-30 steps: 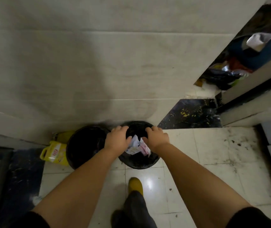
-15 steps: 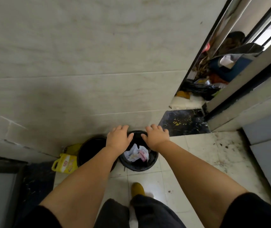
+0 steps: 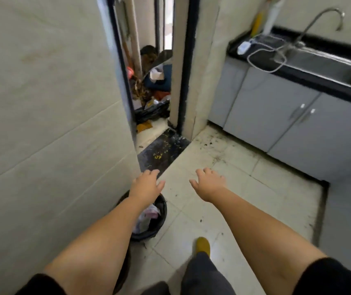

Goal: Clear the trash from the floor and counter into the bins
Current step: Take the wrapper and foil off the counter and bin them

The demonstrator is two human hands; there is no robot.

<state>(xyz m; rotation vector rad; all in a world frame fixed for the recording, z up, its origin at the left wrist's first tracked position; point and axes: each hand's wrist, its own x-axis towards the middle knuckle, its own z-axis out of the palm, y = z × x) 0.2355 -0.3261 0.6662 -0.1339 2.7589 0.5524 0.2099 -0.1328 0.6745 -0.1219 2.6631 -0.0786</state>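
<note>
Both hands hung palm-down and empty above the floor, fingers loosely spread: the left hand (image 3: pixel 147 185) just over the far rim of the black bin (image 3: pixel 159 220), the right hand (image 3: pixel 209 184) well clear of it to the side. The round bin stood upright below and behind the left wrist, mouth facing up, with no long axis to speak of. Crumpled trash (image 3: pixel 148 218) lay inside, orientation unclear. Beyond the right hand's fingertips stretched dirty floor tiles (image 3: pixel 223 154).

— On the floor (image 3: pixel 223 201)?
— Pale tiles, dirt specks near the cabinet. Black bin (image 3: pixel 158 220) by the wall, crumpled paper (image 3: pixel 149 216) inside.
— And the surface (image 3: pixel 262 58)?
— Black, carrying a white cable (image 3: pixel 264 60) beside the sink (image 3: pixel 330 64).
</note>
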